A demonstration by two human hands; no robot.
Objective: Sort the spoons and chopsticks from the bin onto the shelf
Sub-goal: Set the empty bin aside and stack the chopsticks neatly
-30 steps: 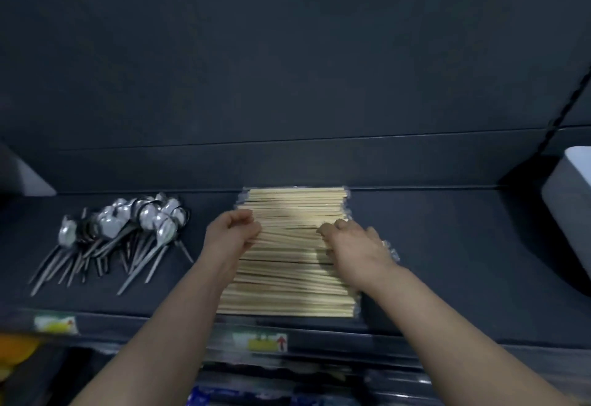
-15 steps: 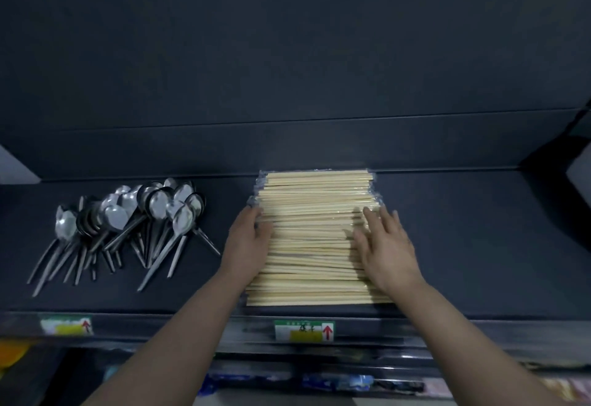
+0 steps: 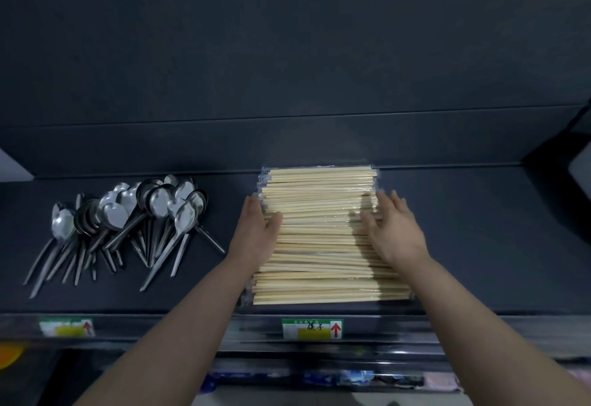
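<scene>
**Both hands out, fingers straight**

Two bare forearms reach forward from the lower edge. The bare left hand (image 3: 256, 232) has its fingers straight and together, thumb pointing inward. The bare right hand (image 3: 395, 229) spreads straight fingers, palm down.

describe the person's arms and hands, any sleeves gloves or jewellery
The left hand and right hand are bare, with no gloves. No sleeve shows on either arm up to the bottom edge of the picture. No watch, bracelet or ring is visible on wrists or fingers, though the light is dim.
</scene>
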